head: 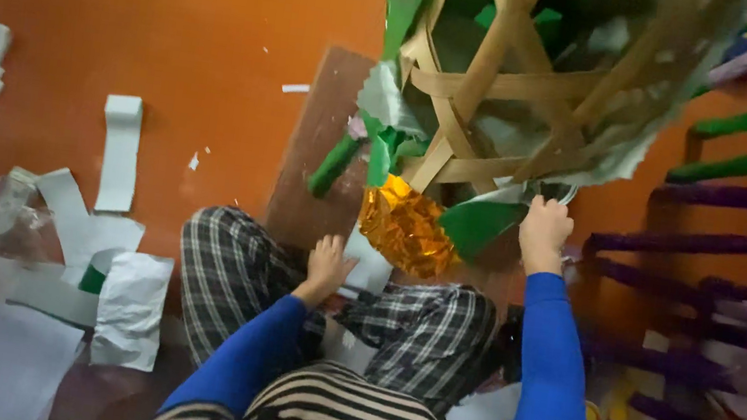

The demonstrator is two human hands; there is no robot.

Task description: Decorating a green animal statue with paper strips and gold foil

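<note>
While the bamboo-strip frame [541,79] leans over the person's lap, its loose gold foil [405,226] could tear, I judge, if tugged. The right hand [543,233] reaches up, grip closed on the frame's paper edge; the left hand [327,266] rests open-fingered on the white paper [369,271].

An orange floor [179,15] fills the scene under dim, warm light. Left of a brown board [308,164] lying on it, white paper strips [119,155] and sheets lie scattered; far right, purple rods [701,246] lie stacked
</note>
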